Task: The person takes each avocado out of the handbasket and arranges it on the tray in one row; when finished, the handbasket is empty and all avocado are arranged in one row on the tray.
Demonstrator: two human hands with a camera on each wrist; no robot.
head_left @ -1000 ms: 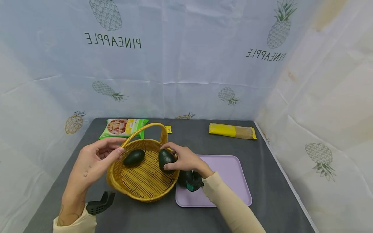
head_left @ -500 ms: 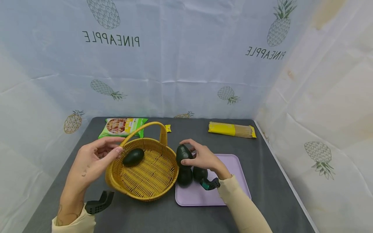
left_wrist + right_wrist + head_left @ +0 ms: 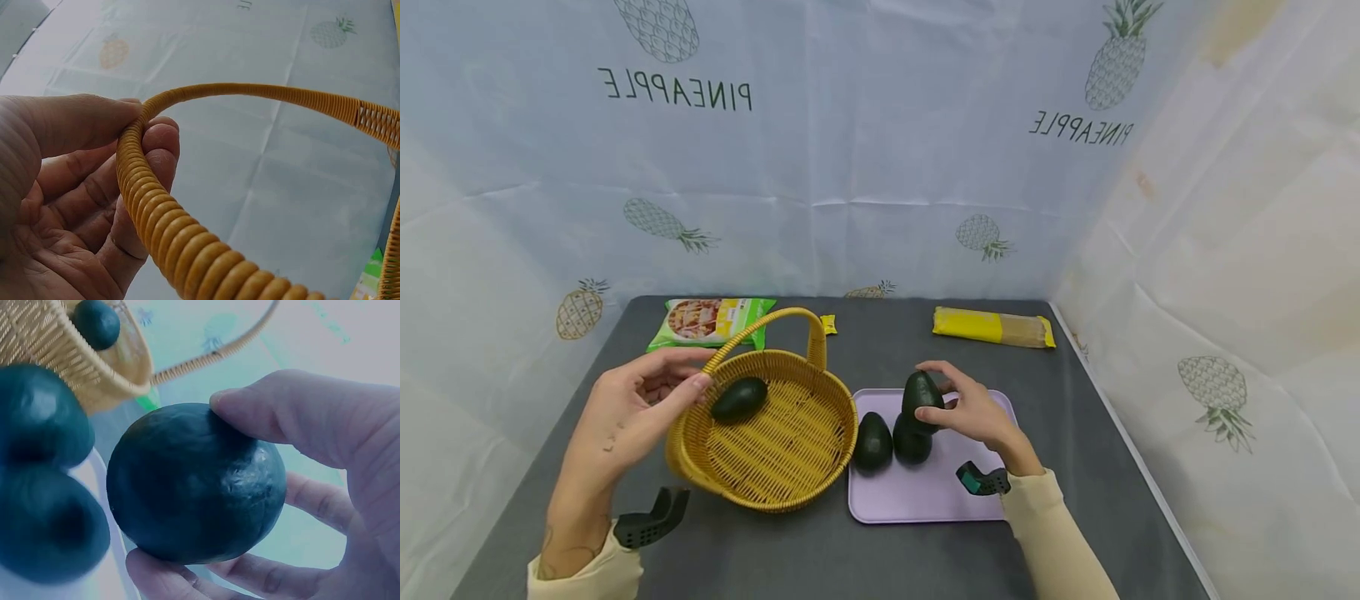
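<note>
My left hand pinches the handle of a yellow wicker basket between thumb and fingers. One dark green avocado lies at the left inside the basket. With thumb and fingertips, my right hand grips another avocado over the back part of a lilac tray. Two more avocados sit side by side on that tray, one close to the basket and one partly covered by the held avocado in the head view.
Behind the basket lies a green food packet, with a small yellow packet beside it. A long yellow packet rests at the back right of the dark table. Pineapple-printed sheets enclose the back and sides.
My right hand has lifted the avocado out of the basket's right side and carried it rightward over the tray. The left hand keeps its hold on the handle.
</note>
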